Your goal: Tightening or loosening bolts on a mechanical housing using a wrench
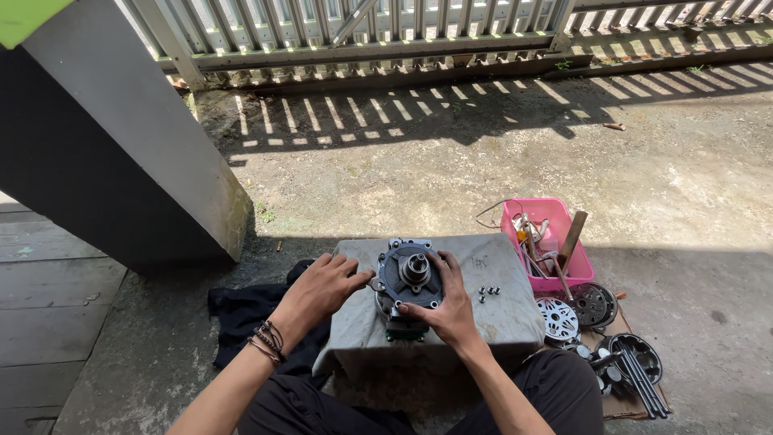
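While the round grey motor housing point(409, 283) sits upright at the middle of your cloth-draped worktop point(499, 318), the job looks partway through: its dark front plate with the central shaft hub is seated on the body, yet a few small dark bolts point(488, 293) lie loose on the cloth just to its right, so fastening appears unfinished. Your left hand point(322, 287) rests against the housing's left edge, fingers spread and laid flat, steadying rather than clamping. Your right hand point(448, 306) curls over the right and near side, thumb and fingers pressed to the plate's rim; whether that grip pinches a bolt or a small tool cannot be told. Just beyond the worktop's right edge stands a pink plastic tub point(547, 242) of tools and wires, and below it on the ground lie round metal discs point(576, 310) and other dark parts point(632, 362). A black cloth point(241, 310) lies on the concrete to the left.
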